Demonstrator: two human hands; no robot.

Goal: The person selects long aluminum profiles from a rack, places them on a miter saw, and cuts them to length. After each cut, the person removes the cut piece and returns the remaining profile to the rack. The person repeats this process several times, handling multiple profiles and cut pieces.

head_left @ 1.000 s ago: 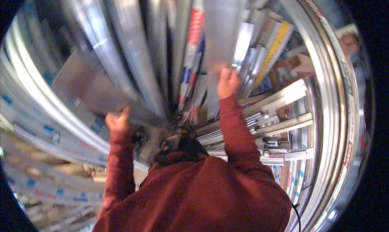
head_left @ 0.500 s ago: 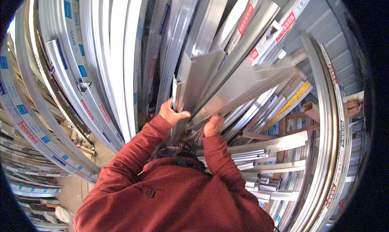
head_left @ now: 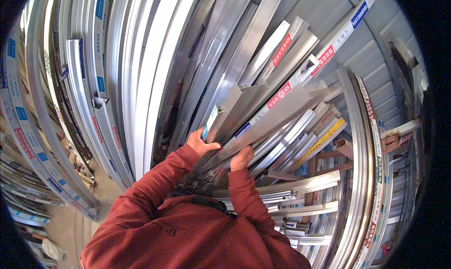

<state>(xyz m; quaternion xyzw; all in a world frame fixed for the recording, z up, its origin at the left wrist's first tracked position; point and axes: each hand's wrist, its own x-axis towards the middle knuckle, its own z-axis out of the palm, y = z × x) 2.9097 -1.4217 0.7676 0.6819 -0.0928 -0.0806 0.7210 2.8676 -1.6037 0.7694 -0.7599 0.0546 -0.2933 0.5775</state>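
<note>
Both hands are raised into a dense stack of upright metal profiles. The left hand (head_left: pixel 201 143) and right hand (head_left: pixel 242 158) clamp the lower end of 1 long silver aluminium profile (head_left: pixel 277 114), which leans rightward. It looks stiff, smooth, light, but unwieldy; gripping low demands firm control.
</note>
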